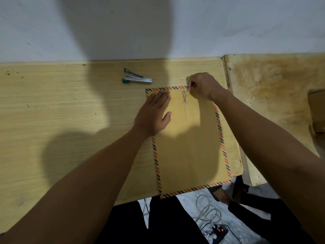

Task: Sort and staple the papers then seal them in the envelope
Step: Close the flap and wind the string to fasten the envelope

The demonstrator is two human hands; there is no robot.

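Wooden desk (70,111) against white wall (228,23); power strip (219,232), coiled cables (207,210) on floor.

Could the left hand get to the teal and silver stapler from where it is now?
Probably yes. The left hand lies flat on the brown striped-border envelope, holding nothing, and bare wooden desk lies between it and the teal and silver stapler.

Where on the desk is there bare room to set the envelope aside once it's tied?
Bare wood lies left of the envelope, from the left hand out to the desk edge, below the stapler. It is crowded at the envelope's top, where the right hand pinches the string. The desk's right strip is narrow.
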